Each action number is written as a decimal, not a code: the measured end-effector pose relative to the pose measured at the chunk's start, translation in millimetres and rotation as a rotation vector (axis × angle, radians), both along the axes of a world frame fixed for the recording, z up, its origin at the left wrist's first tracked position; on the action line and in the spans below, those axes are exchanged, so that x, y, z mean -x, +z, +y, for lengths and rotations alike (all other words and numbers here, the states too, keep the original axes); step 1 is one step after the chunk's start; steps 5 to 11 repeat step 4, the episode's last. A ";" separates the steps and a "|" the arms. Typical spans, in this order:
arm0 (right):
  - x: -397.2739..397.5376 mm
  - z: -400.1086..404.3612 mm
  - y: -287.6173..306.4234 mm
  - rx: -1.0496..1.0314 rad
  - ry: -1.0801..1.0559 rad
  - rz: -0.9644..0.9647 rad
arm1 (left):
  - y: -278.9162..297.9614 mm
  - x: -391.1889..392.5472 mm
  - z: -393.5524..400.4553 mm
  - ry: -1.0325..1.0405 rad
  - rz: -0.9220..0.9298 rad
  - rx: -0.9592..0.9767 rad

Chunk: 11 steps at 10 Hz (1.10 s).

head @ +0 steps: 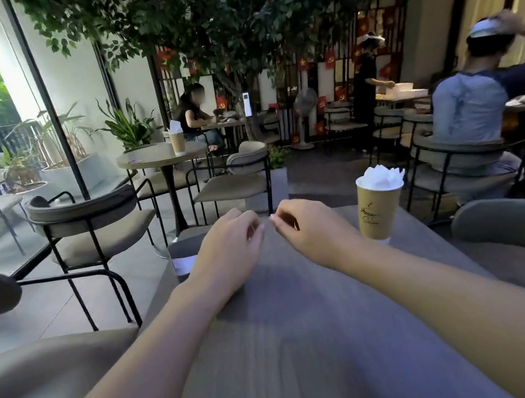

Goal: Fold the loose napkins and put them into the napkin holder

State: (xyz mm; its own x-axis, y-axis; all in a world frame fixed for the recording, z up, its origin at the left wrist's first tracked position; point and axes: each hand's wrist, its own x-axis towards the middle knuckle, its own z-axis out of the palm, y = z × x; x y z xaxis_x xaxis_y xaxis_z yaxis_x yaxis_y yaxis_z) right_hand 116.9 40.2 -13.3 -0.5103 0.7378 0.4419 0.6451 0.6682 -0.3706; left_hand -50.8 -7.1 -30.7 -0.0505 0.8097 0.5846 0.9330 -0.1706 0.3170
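Observation:
My left hand (230, 242) and my right hand (308, 229) hover side by side over the far half of the grey wooden table (300, 349). Their fingertips nearly touch. Both have the fingers curled in, and I see nothing held in either. A tan paper cup (379, 210) stuffed with folded white napkins (382, 177) stands upright to the right of my right hand, a short gap away. A white loose napkin (184, 264) lies at the table's far left corner, just left of my left wrist and partly hidden by it.
Padded metal chairs stand at the left (91, 224), the far side (233, 179) and the right (515, 222). A round table (159, 153) with another napkin cup sits beyond. A seated person in a grey shirt (471, 108) is close behind the cup on the right.

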 end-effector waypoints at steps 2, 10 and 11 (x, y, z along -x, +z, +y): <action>-71.6 -7.4 16.9 0.015 -0.096 0.033 | 20.4 -60.4 6.6 -0.169 0.037 -0.064; -99.0 -18.0 28.3 0.104 -0.064 0.124 | 35.4 -90.9 -3.4 -0.292 -0.116 -0.007; -99.0 -18.0 28.3 0.104 -0.064 0.124 | 35.4 -90.9 -3.4 -0.292 -0.116 -0.007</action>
